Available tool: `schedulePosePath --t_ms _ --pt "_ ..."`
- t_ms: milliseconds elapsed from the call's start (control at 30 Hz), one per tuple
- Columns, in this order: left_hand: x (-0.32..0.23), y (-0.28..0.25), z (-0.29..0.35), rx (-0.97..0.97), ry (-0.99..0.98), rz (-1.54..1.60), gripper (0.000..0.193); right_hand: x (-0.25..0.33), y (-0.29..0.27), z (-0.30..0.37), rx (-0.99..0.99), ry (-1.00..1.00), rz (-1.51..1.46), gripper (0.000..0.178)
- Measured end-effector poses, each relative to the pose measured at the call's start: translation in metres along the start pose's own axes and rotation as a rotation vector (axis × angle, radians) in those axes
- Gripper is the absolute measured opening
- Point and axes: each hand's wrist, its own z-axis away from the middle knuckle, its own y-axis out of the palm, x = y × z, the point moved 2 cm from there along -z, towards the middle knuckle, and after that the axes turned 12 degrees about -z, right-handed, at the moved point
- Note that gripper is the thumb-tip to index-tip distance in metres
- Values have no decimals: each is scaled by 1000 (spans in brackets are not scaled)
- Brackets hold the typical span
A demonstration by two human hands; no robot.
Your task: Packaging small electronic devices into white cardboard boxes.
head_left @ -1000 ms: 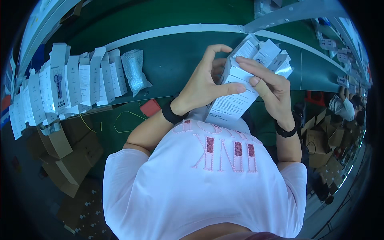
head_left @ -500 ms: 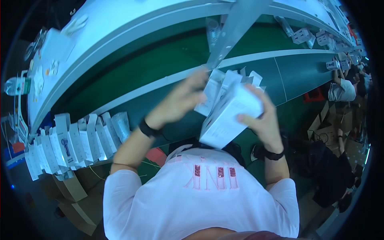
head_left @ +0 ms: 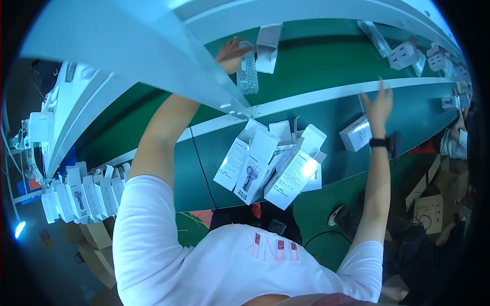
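Note:
A bundle of open white cartons (head_left: 270, 166) lies fanned out on the near green table (head_left: 204, 168), with neither hand on it. My left hand (head_left: 230, 55) reaches far onto the upper green belt (head_left: 316, 66), fingers curled on a clear plastic packet (head_left: 247, 74); a grey beam hides part of the hand. An open white carton (head_left: 268, 48) lies just right of it. My right hand (head_left: 380, 102) is stretched out with fingers spread, holding nothing, just above a closed white box (head_left: 356, 133).
A slanted grey beam (head_left: 153, 61) crosses the upper left. A row of upright white cartons (head_left: 81, 196) stands at the left over cardboard boxes (head_left: 97, 239). More white boxes (head_left: 408, 53) ride the belt at upper right. Another person (head_left: 451, 140) and brown cartons (head_left: 434, 204) are at right.
Both hands held the bundle of white cartons up before; now it lies on the table. My left hand has gone out to the far belt, my right hand out to the right.

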Motion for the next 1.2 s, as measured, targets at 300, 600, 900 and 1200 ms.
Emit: schedulePosePath --t_ms 300,600,900,1200 --pt "-6 21 16 -54 176 -765 28 184 190 -76 400 -726 151 35" --pt "79 53 95 -47 -71 -171 48 151 35 -61 252 -617 -268 29" --pt "16 -106 376 -561 -527 586 47 350 -225 106 608 -497 -315 33" --pt "-10 -201 556 -901 -528 386 48 541 -21 210 532 -806 -178 13"
